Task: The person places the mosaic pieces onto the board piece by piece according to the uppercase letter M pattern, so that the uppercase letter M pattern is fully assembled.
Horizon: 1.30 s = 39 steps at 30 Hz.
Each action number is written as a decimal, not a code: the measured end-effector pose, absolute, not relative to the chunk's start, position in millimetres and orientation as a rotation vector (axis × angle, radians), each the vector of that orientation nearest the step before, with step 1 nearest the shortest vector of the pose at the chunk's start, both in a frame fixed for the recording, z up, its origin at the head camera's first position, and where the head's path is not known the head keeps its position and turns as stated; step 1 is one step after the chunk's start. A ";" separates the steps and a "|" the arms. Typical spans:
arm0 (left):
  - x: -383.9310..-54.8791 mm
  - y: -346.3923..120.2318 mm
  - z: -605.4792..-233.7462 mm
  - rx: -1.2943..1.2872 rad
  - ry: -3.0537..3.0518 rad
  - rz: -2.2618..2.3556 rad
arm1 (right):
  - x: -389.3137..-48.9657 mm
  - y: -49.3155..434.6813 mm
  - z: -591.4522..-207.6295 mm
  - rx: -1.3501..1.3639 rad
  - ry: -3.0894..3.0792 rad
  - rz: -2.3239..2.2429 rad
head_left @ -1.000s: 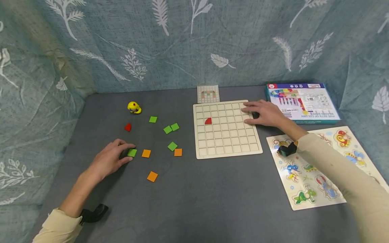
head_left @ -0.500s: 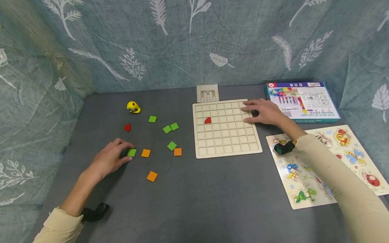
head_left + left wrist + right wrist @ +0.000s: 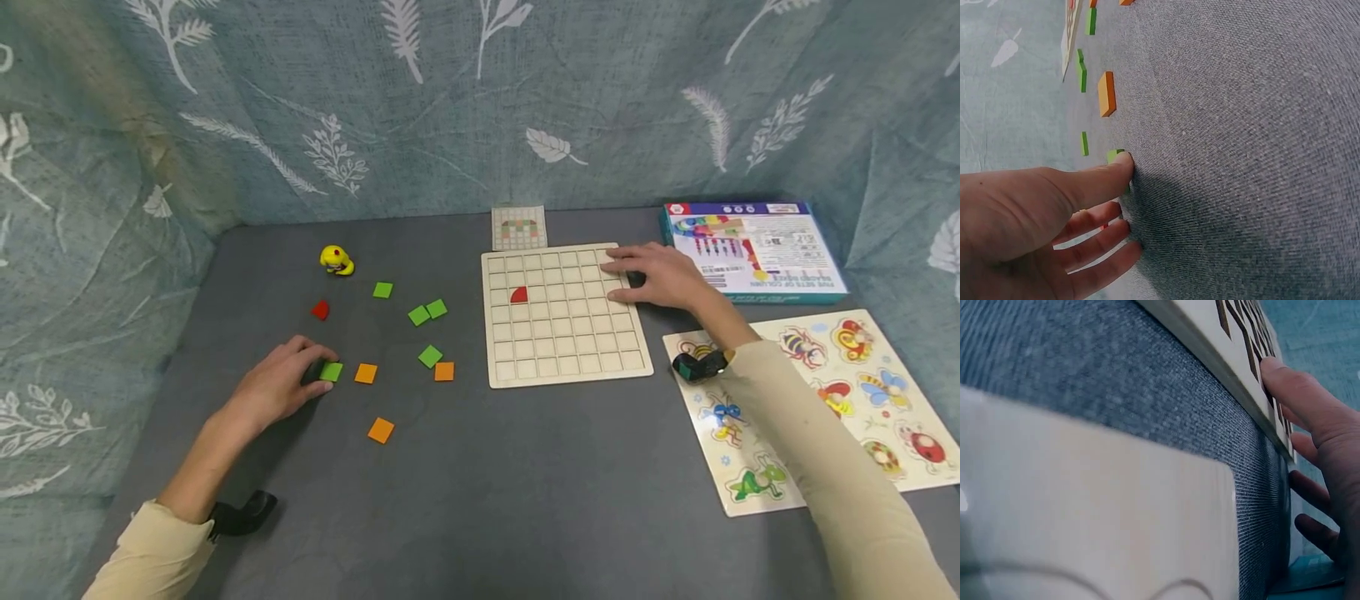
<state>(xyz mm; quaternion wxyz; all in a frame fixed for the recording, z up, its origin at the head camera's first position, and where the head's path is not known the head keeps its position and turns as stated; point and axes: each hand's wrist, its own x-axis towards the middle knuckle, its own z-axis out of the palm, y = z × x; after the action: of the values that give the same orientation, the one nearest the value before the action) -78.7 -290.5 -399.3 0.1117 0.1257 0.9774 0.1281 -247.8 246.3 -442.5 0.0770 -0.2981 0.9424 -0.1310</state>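
At the left of the head view, my left hand point(image 3: 273, 385) pinches a small green square tile point(image 3: 331, 372) flat on the table. In the left wrist view the thumb point(image 3: 1100, 182) covers much of this green tile point(image 3: 1115, 154). My right hand point(image 3: 663, 275) rests on the right edge of a pale wooden grid board point(image 3: 566, 379), its fingers loosely spread. A red quarter-round tile point(image 3: 519, 295) sits in one cell of the board. Around the left hand lie orange square tiles point(image 3: 366, 373), further green tiles point(image 3: 431, 356) and another red tile point(image 3: 320, 310).
Behind the board lies a small pattern card point(image 3: 519, 227). A yellow toy figure point(image 3: 337, 260) stands at the back left. To the right are a flat printed box point(image 3: 757, 250) and an insect puzzle board point(image 3: 776, 354), partly under the right forearm. A patterned curtain point(image 3: 420, 158) hangs behind.
The head view has shifted slightly. Both hands stay in place, the left at the green tile and the right on the grid board.
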 end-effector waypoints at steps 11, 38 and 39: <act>-83.1 -289.1 -398.2 0.370 2.843 0.386 | -249.9 248.6 -440.2 -0.864 2.823 -0.391; -80.0 -289.7 -402.6 0.329 2.860 0.409 | -247.9 247.3 -439.4 -0.865 2.785 -0.428; -80.1 -289.6 -402.5 0.331 2.862 0.410 | -248.0 247.2 -439.2 -0.864 2.787 -0.423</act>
<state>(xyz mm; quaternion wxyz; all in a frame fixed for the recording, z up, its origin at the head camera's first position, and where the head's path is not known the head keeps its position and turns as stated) -80.1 -289.6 -402.5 0.1155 0.1130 0.9769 0.1399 -248.0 247.2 -439.2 0.0963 -0.2916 0.9409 -0.1428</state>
